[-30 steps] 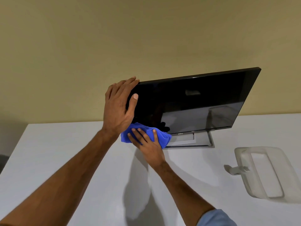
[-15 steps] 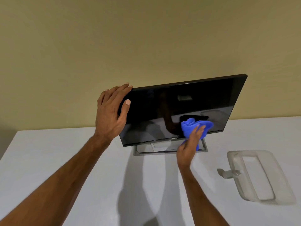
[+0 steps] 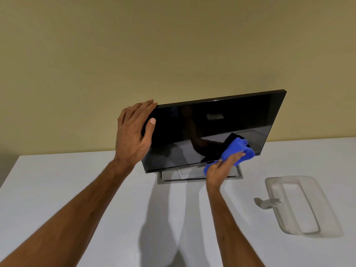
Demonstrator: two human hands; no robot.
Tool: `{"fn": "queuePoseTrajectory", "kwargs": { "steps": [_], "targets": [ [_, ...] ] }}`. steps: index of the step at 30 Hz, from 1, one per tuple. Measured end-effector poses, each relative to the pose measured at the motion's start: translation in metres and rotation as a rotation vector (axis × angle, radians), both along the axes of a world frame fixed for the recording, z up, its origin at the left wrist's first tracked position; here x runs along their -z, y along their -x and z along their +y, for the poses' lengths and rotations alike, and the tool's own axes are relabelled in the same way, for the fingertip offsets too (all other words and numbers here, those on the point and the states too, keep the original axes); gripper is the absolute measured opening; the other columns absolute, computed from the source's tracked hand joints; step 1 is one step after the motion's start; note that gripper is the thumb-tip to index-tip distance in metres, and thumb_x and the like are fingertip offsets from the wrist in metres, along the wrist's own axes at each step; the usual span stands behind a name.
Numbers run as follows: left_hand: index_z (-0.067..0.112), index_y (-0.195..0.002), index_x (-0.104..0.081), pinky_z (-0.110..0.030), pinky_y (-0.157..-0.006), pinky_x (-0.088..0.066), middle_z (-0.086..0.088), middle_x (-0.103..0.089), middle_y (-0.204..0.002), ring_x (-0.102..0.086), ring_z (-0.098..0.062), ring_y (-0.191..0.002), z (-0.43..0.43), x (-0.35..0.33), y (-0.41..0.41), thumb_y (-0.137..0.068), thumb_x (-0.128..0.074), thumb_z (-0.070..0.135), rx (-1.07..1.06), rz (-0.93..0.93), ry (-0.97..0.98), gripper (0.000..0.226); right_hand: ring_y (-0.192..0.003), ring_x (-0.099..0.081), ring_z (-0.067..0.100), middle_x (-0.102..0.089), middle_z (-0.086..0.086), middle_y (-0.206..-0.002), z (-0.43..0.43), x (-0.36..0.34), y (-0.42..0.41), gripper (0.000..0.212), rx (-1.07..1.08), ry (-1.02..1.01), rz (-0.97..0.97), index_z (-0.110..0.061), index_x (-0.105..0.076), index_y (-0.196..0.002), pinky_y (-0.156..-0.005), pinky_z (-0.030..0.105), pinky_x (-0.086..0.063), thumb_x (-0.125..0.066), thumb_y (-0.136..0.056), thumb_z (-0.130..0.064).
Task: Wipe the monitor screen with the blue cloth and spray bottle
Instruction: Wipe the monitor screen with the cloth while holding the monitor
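A black monitor (image 3: pixel 212 128) stands on a grey stand (image 3: pixel 238 175) at the back of the white table, its dark screen tilted toward me. My left hand (image 3: pixel 133 135) grips the monitor's upper left corner, thumb on the screen and fingers over the top edge. My right hand (image 3: pixel 221 169) holds a bunched blue cloth (image 3: pixel 238 151) pressed against the lower right part of the screen. A translucent spray bottle (image 3: pixel 300 205) lies on its side on the table to the right, its nozzle pointing left, apart from both hands.
The white table (image 3: pixel 57 189) runs up to a plain yellowish wall (image 3: pixel 173 45) behind the monitor. The table's left edge shows at the far left. My forearms cast shadows on the tabletop in front of the monitor.
My right hand has swept the blue cloth along the bottom of the screen from the lower left corner to the lower right. My left hand kept its grip on the upper left corner.
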State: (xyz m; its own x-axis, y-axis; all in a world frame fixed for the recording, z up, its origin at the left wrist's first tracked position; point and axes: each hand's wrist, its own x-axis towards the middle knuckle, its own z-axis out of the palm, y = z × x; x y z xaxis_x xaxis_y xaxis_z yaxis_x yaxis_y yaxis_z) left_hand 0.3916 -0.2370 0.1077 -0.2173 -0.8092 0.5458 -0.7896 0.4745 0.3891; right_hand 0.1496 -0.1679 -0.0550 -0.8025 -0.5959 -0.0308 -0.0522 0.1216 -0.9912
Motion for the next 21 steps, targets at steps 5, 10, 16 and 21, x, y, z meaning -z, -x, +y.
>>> {"fn": "queuePoseTrajectory", "kwargs": {
  "steps": [5, 10, 16, 21],
  "targets": [
    [0.021, -0.161, -0.061, -0.047, -0.133, -0.030, 0.006, -0.057, -0.168, -0.051, -0.019, -0.156, 0.000, -0.003, -0.003, -0.119, -0.043, 0.032, 0.013, -0.011, -0.020, 0.047, -0.167, -0.006, 0.034, 0.014, -0.021, -0.176, 0.011, 0.009, -0.084, 0.099, -0.212, -0.060, 0.244, -0.035, 0.015, -0.171, -0.134, 0.044, -0.013, -0.033, -0.102, 0.015],
    [0.018, -0.161, -0.062, -0.046, -0.135, -0.028, 0.004, -0.057, -0.168, -0.050, -0.020, -0.157, 0.003, -0.008, 0.000, -0.119, -0.041, 0.028, 0.013, 0.023, -0.079, 0.048, -0.167, -0.015, 0.029, 0.006, 0.007, -0.182, 0.023, 0.020, -0.154, 0.086, -0.400, -0.163, 0.394, -0.014, 0.009, -0.173, -0.135, 0.036, -0.014, -0.038, -0.102, -0.007],
    [0.021, -0.166, -0.054, -0.041, -0.138, -0.020, 0.007, -0.048, -0.174, -0.040, -0.014, -0.164, 0.002, -0.017, -0.010, -0.119, -0.034, 0.034, 0.064, -0.003, -0.180, 0.053, -0.166, -0.013, 0.031, -0.012, 0.009, -0.180, 0.031, 0.038, -0.179, 0.115, -0.793, -0.246, 1.109, -0.014, -0.018, -0.173, -0.131, 0.057, -0.027, -0.065, -0.072, 0.019],
    [0.023, -0.175, -0.037, -0.032, -0.139, -0.010, 0.006, -0.030, -0.184, -0.029, -0.014, -0.170, 0.002, -0.020, -0.022, -0.120, -0.027, 0.036, 0.143, -0.025, -0.266, 0.057, -0.168, -0.005, 0.019, 0.001, -0.002, -0.182, 0.025, 0.028, -0.126, 0.112, -1.145, -0.325, 1.513, -0.023, 0.003, -0.174, -0.132, 0.053, -0.005, -0.066, -0.092, 0.006]
  ]
}}
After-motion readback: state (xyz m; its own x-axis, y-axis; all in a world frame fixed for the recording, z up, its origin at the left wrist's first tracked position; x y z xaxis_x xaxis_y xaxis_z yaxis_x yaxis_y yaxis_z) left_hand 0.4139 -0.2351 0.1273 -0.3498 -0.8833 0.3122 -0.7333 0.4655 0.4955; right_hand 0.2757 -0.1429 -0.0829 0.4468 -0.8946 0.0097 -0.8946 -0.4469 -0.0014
